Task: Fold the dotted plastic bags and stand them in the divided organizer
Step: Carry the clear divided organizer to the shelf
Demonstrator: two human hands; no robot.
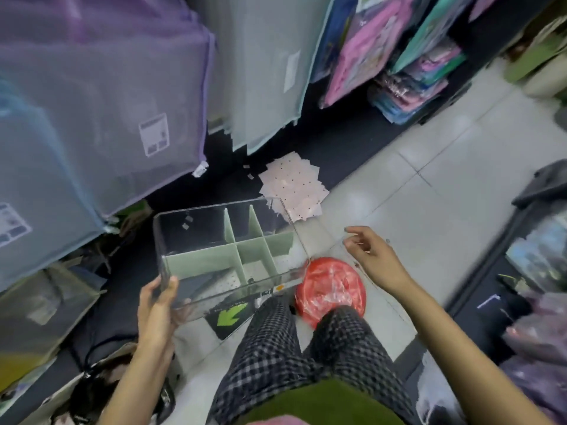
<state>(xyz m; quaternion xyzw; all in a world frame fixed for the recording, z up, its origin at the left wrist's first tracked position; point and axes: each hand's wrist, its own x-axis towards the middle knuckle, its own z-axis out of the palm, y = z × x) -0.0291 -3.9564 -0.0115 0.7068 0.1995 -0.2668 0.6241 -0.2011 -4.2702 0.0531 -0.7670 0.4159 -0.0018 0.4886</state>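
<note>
A clear divided organizer [171, 237] with pale green partitions is held tilted above the floor. My left hand [158, 305] grips its near left corner, thumb on the front wall. My right hand [372, 256] hovers to the organizer's right with fingers loosely curled beside a faint clear edge; whether it holds that edge is unclear. A loose pile of pink dotted plastic bags [291, 187] lies on the floor beyond the organizer. More dotted plastic [228, 280] shows through the organizer's bottom.
A red plastic-wrapped round thing [329, 286] sits on the tiled floor by my knees. Large mesh storage bags [101, 96] hang at left and centre. Stacked packaged goods [408, 78] fill the back right shelf; dark bins [540, 240] stand at right.
</note>
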